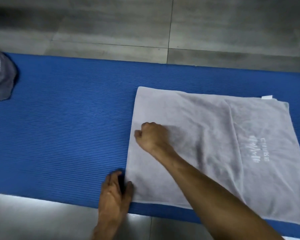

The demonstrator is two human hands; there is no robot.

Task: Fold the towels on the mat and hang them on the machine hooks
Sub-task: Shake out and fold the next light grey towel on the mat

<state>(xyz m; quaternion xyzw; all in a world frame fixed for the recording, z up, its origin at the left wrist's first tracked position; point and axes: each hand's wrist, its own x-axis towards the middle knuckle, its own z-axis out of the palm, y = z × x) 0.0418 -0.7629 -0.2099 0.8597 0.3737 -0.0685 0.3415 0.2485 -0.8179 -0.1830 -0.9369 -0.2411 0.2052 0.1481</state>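
A: Where is the towel lying?

B: The light grey towel (206, 144) is spread flat on the blue mat (68, 127), toward the mat's right end. It is folded over on itself, with a white printed logo on the part farthest from the mat's middle and a small white tag (266, 97) at its far edge.

A: And the hands?

B: The right hand (152, 137) rests on the towel near its left edge, fingers curled into a loose fist; I cannot tell whether that grip has cloth in it. The left hand (115, 193) is at the towel's near left corner, thumb on the cloth and fingers on the mat beside it. Whether it pinches the corner is unclear.

A: Anything else on the mat?

B: A darker grey towel (0, 78), bunched up with white print, sits at the mat's far left end, well apart from the light one. Grey floor tiles (111, 23) surround the mat.
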